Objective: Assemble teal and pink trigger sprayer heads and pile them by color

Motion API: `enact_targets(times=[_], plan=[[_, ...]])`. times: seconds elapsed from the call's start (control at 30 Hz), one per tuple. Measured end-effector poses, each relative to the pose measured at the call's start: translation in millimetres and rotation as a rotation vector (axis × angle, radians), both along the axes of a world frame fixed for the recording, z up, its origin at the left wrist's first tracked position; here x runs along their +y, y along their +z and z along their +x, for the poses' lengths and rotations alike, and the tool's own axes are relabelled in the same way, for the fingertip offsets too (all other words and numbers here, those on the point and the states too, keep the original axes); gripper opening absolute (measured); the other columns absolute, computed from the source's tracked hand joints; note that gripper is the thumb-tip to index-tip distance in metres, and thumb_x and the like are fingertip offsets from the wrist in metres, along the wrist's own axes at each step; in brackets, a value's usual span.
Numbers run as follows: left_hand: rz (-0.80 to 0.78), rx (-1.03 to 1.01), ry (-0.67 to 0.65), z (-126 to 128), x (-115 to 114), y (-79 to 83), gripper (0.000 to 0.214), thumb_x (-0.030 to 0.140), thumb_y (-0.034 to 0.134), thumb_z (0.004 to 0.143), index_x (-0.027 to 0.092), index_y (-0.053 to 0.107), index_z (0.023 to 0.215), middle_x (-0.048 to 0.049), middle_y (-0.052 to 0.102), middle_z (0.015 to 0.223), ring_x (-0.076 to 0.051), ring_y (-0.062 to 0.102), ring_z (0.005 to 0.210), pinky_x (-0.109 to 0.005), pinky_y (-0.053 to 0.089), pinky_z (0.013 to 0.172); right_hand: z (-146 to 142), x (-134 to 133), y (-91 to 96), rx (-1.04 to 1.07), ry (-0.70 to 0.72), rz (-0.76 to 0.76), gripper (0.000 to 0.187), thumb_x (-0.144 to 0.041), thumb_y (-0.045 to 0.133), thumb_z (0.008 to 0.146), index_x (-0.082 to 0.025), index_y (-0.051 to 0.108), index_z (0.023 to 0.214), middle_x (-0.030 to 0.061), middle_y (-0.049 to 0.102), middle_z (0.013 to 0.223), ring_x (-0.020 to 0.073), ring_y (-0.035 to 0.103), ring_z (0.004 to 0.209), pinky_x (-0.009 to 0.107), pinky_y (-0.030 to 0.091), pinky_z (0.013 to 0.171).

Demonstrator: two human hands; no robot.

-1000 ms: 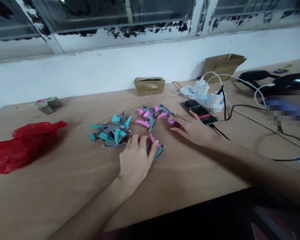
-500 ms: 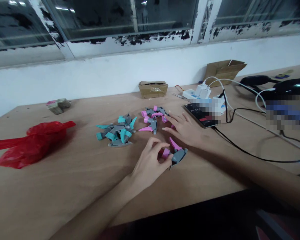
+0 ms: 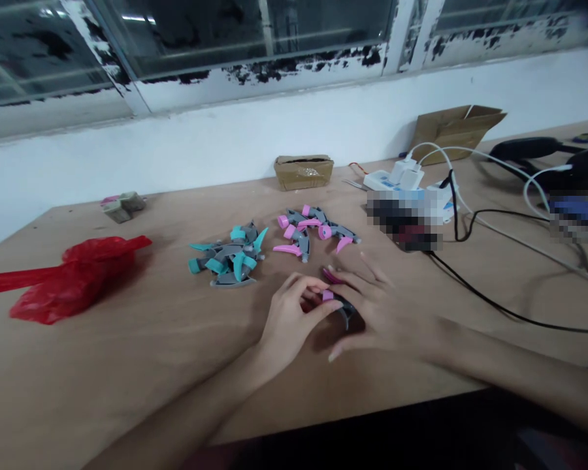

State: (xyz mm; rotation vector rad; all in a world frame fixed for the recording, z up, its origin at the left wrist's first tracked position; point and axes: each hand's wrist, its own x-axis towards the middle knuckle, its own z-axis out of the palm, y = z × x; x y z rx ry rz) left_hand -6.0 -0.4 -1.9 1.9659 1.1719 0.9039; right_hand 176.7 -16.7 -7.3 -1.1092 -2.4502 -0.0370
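Left hand (image 3: 289, 316) fingers pinching pink-grey trigger piece (image 3: 342, 304), near centre of plywood surface (image 3: 127, 365); right hand (image 3: 387, 310) fingers spread beside it. Teal pile (image 3: 228, 258), pink pile (image 3: 313, 230) farther. Red bag (image 3: 73, 274) left. White wall (image 3: 200, 143), peeling window frame (image 3: 274, 68) behind.

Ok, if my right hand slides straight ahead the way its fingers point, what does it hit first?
Probably the pile of pink spray triggers just beyond the right hand; nothing seems to lie between, though depth is unclear.

Pink/gry trigger (image 3: 343, 304); teal/gry pile (image 3: 228, 258); pink/gry pile (image 3: 308, 230); red bag (image 3: 73, 274); tan table (image 3: 127, 365).
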Motion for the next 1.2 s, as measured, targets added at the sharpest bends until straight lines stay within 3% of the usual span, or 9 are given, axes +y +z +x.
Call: enact_targets(times=[0.07,0.27,0.47,0.77,0.83,0.9,1.0,1.07,1.2], plan=[[-0.044,-0.034,0.002,1,1,-2.7,0.019,0.032,0.065,0.079,0.019,0.06,0.092,-0.003,0.063,0.089,-0.015,0.063,0.078,-0.027,0.052,0.067,3,4,-5.9,0.011,0.02,0.015,0.085,-0.074,0.048,0.067,-0.011,0.05,0.124,0.0205,0.053,0.127,0.0329,0.044,0.124,0.059,0.016,0.108],[-0.081,-0.153,0.002,12,4,-1.3,0.016,0.032,0.062,0.081,0.019,0.059,0.089,-0.0018,0.064,0.086,-0.015,0.063,0.078,-0.028,0.051,0.07,18,24,-13.3,0.14,0.08,-0.058,0.036,-0.042,0.05,0.086,-0.021,0.054,0.115,0.0093,0.06,0.12,0.0232,0.053,0.116,0.054,0.016,0.11],[0.136,-0.225,0.109,25,0,2.5,0.009,0.023,0.05,0.089,0.022,0.055,0.097,-0.0024,0.059,0.092,-0.015,0.057,0.088,-0.03,0.047,0.082,27,35,-1.8,0.352,0.101,-0.139,0.031,-0.04,0.053,0.086,-0.023,0.054,0.111,0.0048,0.065,0.109,0.021,0.052,0.115,0.047,0.02,0.108],[0.228,-0.153,-0.037,16,-8,7.2,0.013,0.016,0.048,0.088,0.022,0.052,0.099,-0.0033,0.049,0.099,-0.014,0.051,0.093,-0.029,0.041,0.083,28,18,5.2,0.632,0.157,-0.28,0.027,-0.04,0.057,0.083,-0.024,0.053,0.104,0.0008,0.067,0.094,0.0174,0.062,0.093,0.047,0.021,0.108],[0.23,-0.117,-0.107,15,-9,10.8,0.014,0.019,0.047,0.088,0.021,0.052,0.102,-0.0041,0.048,0.102,-0.015,0.049,0.096,-0.029,0.04,0.085,27,15,3.7,0.776,0.104,-0.434,0.027,-0.044,0.053,0.084,-0.023,0.055,0.101,0.0017,0.068,0.089,0.017,0.064,0.087,0.043,0.037,0.097],[0.26,-0.083,-0.176,14,-9,13.1,0.017,0.021,0.049,0.087,0.02,0.052,0.104,-0.0048,0.047,0.104,-0.016,0.048,0.099,-0.03,0.04,0.087,26,16,1.8,0.927,0.058,-0.743,0.034,-0.05,0.043,0.087,-0.021,0.057,0.095,0.0015,0.068,0.075,0.0138,0.064,0.066,0.032,0.051,0.07],[0.328,-0.041,-0.203,15,-8,13.2,0.022,0.02,0.055,0.084,0.02,0.052,0.105,-0.0047,0.047,0.103,-0.017,0.048,0.099,-0.029,0.04,0.088,24,23,-0.5,1.05,0.074,-1.2,0.052,-0.06,0.032,0.088,-0.016,0.06,0.084,-0.0016,0.061,0.049,0.0086,0.051,0.037,0.02,0.038,0.037],[0.356,-0.022,-0.183,16,-8,12.2,0.024,0.017,0.058,0.082,0.02,0.052,0.106,-0.0045,0.047,0.102,-0.016,0.048,0.098,-0.028,0.041,0.087,23,28,-1.2,1.081,0.101,-1.337,0.058,-0.064,0.033,0.085,-0.014,0.062,0.079,-0.0018,0.058,0.043,0.0078,0.049,0.033,0.018,0.035,0.033],[0.37,-0.002,-0.149,19,-8,11.7,0.025,0.016,0.059,0.082,0.019,0.053,0.106,-0.0046,0.046,0.101,-0.016,0.048,0.096,-0.028,0.042,0.085,24,33,-0.8,1.11,0.157,-1.403,0.058,-0.064,0.036,0.084,-0.013,0.062,0.073,-0.0016,0.058,0.041,0.008,0.053,0.036,0.016,0.039,0.036]])
